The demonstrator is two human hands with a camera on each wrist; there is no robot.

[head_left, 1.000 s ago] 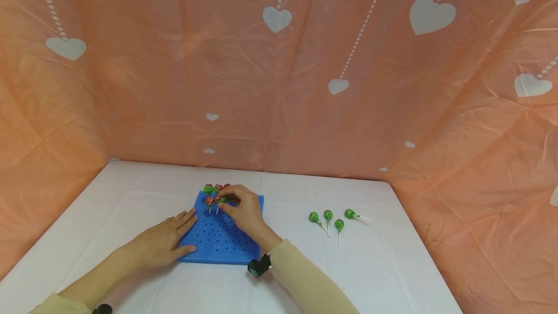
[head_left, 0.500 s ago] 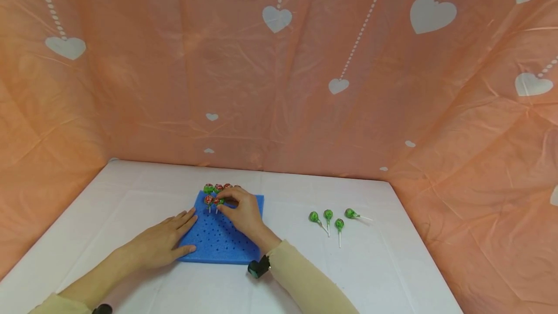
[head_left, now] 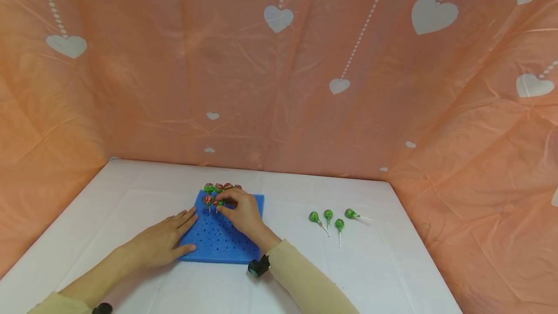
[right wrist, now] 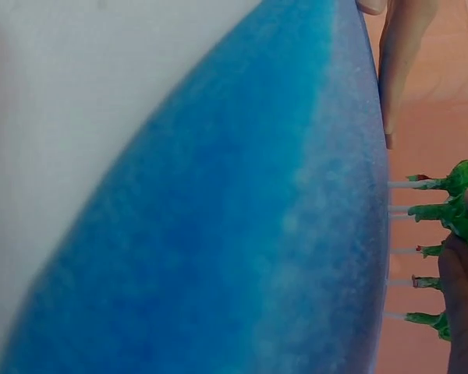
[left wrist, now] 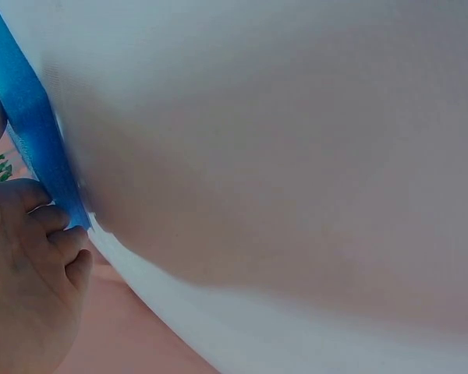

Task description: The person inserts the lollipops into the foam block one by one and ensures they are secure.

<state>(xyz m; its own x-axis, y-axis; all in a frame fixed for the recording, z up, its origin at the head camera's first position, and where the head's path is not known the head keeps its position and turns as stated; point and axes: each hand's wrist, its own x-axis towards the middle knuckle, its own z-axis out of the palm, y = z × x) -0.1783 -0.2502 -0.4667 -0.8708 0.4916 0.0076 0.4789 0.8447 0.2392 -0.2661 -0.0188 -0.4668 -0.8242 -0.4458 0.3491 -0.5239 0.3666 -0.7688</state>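
A blue foam board (head_left: 205, 253) with many small holes lies on the table. My left hand (head_left: 159, 241) rests flat along its left edge, fingers extended and thumb near the front corner. With thumb and fingers, my right hand (head_left: 245, 212) pinches the head of a green-and-red wrapped lollipop (right wrist: 444, 210). That lollipop's white stick stands upright at the board's surface. Just left of it another lollipop (head_left: 208, 199) stands in the board. Behind them, a row of several lollipops (head_left: 219, 188) runs along the far edge, partly covered by my right hand.
To the right of the board, several green-wrapped lollipops (head_left: 339, 225) lie loose on the white tabletop (head_left: 392, 256). An orange curtain (head_left: 283, 125) with white hearts hangs behind the table and along both sides.
My right hand has pressed the pinched lollipop slightly lower toward the board. More of the back row shows above my fingers. The left hand and loose lollipops have stayed put.
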